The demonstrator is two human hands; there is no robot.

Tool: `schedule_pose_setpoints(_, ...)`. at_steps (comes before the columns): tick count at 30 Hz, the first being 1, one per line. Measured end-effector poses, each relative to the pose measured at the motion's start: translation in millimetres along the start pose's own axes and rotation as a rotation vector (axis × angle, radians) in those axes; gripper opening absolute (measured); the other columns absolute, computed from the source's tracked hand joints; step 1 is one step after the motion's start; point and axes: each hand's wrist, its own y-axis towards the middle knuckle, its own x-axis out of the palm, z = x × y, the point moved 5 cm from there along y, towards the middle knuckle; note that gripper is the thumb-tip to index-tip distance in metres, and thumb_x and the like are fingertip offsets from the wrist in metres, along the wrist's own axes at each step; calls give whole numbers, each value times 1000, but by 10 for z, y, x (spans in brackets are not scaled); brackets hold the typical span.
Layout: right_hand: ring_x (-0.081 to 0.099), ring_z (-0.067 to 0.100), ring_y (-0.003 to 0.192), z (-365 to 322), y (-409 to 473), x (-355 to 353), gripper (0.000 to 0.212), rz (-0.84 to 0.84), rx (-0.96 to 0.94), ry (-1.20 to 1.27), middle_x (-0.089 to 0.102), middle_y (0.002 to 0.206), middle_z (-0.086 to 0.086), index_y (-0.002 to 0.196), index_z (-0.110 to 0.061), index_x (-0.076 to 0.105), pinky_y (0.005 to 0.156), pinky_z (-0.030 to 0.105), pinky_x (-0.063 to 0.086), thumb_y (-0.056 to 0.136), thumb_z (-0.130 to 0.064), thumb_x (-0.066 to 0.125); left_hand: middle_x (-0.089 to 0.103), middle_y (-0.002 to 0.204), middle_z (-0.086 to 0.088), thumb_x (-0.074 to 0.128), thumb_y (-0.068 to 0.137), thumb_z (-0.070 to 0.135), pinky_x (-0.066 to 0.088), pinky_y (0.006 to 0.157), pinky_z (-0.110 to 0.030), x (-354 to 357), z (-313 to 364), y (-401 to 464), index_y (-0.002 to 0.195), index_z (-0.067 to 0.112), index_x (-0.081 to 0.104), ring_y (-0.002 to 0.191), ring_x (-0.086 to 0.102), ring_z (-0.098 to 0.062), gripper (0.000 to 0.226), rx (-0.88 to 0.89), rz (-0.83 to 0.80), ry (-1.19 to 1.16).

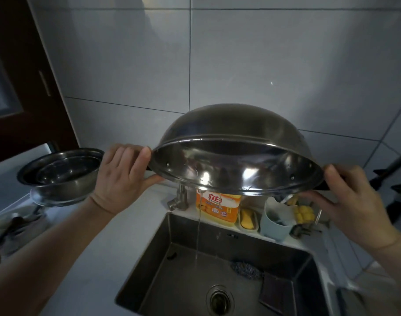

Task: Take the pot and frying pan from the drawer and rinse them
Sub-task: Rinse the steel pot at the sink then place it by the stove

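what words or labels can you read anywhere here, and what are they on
"立白": large white characters on a red patch at the top of the orange dish soap bottle behind the steel sink.
The smaller print on that bottle's label is too blurred to read.
No other text visible.

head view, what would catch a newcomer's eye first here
A big steel pan fills the middle, tipped over the sink, with the left hand and right hand gripping its side handles. A thin stream of water runs off its rim into the sink. A steel pot sits on the counter at left.
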Motion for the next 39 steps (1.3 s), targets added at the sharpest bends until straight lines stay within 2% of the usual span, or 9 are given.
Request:
schedule_pose_setpoints(7, 47, 30, 81, 29, 211, -26, 63, 24, -55, 11, 44, 105, 18, 146, -22, 25, 59, 40, 52, 94, -27, 60, 39, 93, -14, 74, 78, 51, 34, 71, -35, -93, -130, 198, 112, -2, 39, 77, 40, -24, 72, 19, 17, 27)
schedule_pose_setpoints(13, 48, 32, 81, 162, 348, -34, 66, 41, -32, 52, 44, 105, 19, 138, -17, 28, 81, 25, 42, 86, -17, 67, 39, 95, -14, 77, 76, 51, 36, 72, -36, -100, -185, 336, 121, -2, 32, 79, 41, -25, 83, 6, 24, 29)
schedule_pose_setpoints(16, 52, 36, 81, 258, 340, 5, 65, 5, -4, 41, 51, 104, 26, 140, -16, 28, 78, 34, 46, 89, -18, 68, 38, 95, -13, 79, 74, 50, 36, 73, -35, -91, -186, 397, 120, -3, 34, 79, 40, -24, 83, -21, 0, 10)
schedule_pose_setpoints(18, 51, 36, 83, 292, 327, 0, 61, -25, 40, 6, 54, 100, 32, 138, -8, 32, 70, 37, 47, 90, -20, 68, 37, 95, -12, 79, 73, 51, 35, 72, -34, -69, -166, 426, 120, -3, 35, 79, 40, -24, 84, -38, -32, -4)
schedule_pose_setpoints(23, 42, 33, 88, 325, 253, 6, 64, -195, 178, -47, 52, 99, 36, 124, 20, 47, 78, 22, 31, 79, -18, 73, 36, 98, -13, 75, 74, 54, 34, 73, -34, 59, -62, 410, 128, -4, 29, 81, 39, -24, 91, -70, -141, -79)
schedule_pose_setpoints(28, 42, 35, 91, 358, -107, 204, 84, -334, 271, 90, 43, 109, 28, 154, -13, 12, 76, 35, 41, 91, -55, 49, 45, 98, -16, 73, 73, 60, 37, 73, -37, 319, 216, 98, 141, -1, 14, 82, 45, -26, 110, -55, -328, -239)
schedule_pose_setpoints(31, 45, 33, 89, 378, -538, 325, 80, -434, 314, 172, 41, 110, 19, 156, -29, 4, 76, 36, 46, 93, -64, 40, 54, 90, -17, 69, 73, 66, 42, 69, -41, 482, 529, -295, 148, 5, 6, 78, 51, -29, 116, -97, -503, -356)
schedule_pose_setpoints(35, 49, 27, 91, 303, -1231, 551, 87, -678, 489, 341, 40, 113, 9, 156, -32, 7, 86, 12, 32, 88, -63, 52, 54, 92, -14, 67, 69, 68, 36, 75, -36, 635, 1032, -879, 150, 4, 7, 83, 46, -25, 119, -135, -725, -490)
schedule_pose_setpoints(39, 59, 26, 101, 166, -1955, 750, 99, -900, 625, 401, 37, 125, -1, 155, -39, 6, 90, 13, 38, 80, -50, 69, 57, 94, -9, 80, 50, 68, 42, 78, -34, 769, 1539, -1483, 152, 8, -2, 81, 57, -23, 144, -186, -983, -576)
